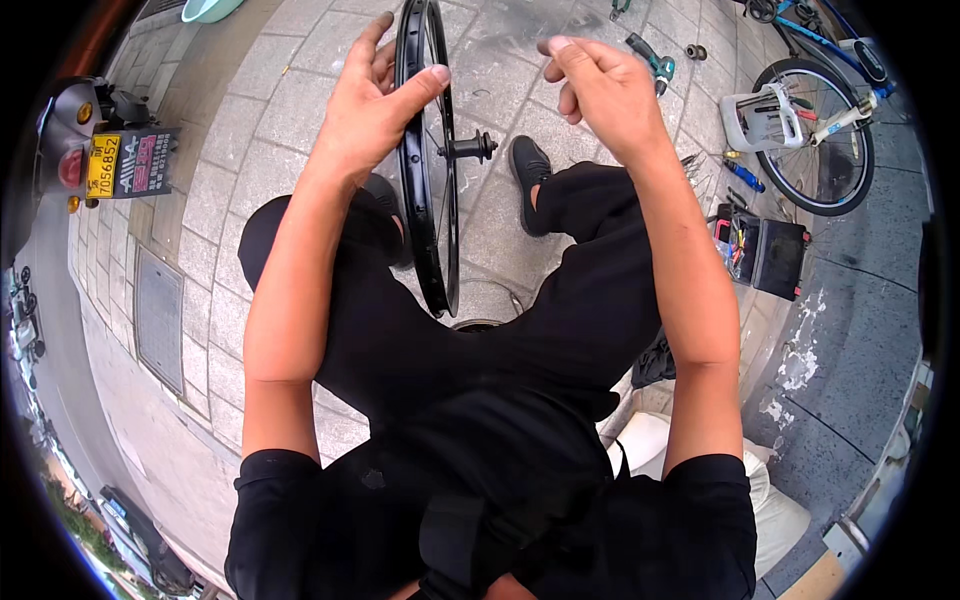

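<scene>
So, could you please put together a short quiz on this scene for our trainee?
1. Which hand has its thumb across the black wheel?
2. True or false: the right hand is apart from that wheel.
3. Which of these lies on the grey paving?
a) a teal cordless drill
b) a football
c) a watering can

Key:
1. The left hand.
2. True.
3. a
</scene>
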The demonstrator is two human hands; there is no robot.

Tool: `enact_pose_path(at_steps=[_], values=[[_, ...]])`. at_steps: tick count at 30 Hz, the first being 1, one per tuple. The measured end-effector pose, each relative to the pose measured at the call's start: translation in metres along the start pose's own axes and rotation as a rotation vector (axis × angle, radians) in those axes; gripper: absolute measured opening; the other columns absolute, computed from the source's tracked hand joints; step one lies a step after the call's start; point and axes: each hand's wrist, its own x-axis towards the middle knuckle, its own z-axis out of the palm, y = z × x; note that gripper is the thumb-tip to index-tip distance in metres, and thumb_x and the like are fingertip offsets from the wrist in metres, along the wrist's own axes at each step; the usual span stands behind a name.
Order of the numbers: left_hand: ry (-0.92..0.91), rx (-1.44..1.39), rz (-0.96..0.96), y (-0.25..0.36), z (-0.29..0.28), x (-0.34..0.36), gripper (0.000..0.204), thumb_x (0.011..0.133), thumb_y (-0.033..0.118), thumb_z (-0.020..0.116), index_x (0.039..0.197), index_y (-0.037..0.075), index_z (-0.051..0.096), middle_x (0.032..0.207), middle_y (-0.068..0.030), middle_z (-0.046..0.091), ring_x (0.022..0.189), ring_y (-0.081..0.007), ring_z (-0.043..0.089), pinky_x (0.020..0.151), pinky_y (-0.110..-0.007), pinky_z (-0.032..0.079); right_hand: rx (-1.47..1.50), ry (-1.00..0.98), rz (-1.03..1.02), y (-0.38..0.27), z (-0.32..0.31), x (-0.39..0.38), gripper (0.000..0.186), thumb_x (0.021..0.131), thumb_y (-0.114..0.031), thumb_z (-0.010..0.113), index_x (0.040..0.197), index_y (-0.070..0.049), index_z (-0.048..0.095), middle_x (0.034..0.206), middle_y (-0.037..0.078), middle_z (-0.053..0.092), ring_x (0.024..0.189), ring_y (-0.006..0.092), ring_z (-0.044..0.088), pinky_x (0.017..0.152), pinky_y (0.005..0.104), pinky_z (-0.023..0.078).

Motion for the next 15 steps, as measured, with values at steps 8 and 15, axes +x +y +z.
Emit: enact_pose_path(at_steps=[8, 15], values=[[0.129, 0.099, -0.042, 0.001, -0.032, 0.020, 0.064, 0.105, 0.012, 0.059, 0.162, -0.003, 0.035, 0.147, -0.0215, 0.061, 0.138, -0.0324, 0.061, 0.113, -0.042, 0.049, 0.085, 0.463, 0.342, 0.149, -0.156, -0.018, 0.036, 0.102, -0.031, 0.067, 0.115, 0.001, 0.076, 0.092, 0.006, 0.071, 0.064, 0.0092, 0.060, 0.055, 0.0267, 0.049], [0.108, -0.014, -0.072, -0.010, -0.063, 0.029, 0.066, 0.107, 0.015, 0.053, 0.166, 0.000, 0.028, 0.162, -0.0285, 0.044, 0.150, -0.0405, 0.047, 0.119, -0.050, 0.043, 0.144, 0.677, 0.942, 0.378, -0.132, -0.086, 0.027, 0.098, -0.028, 0.070, 0.102, -0.001, 0.073, 0.083, 0.006, 0.069, 0.057, 0.0131, 0.059, 0.049, 0.0322, 0.050]])
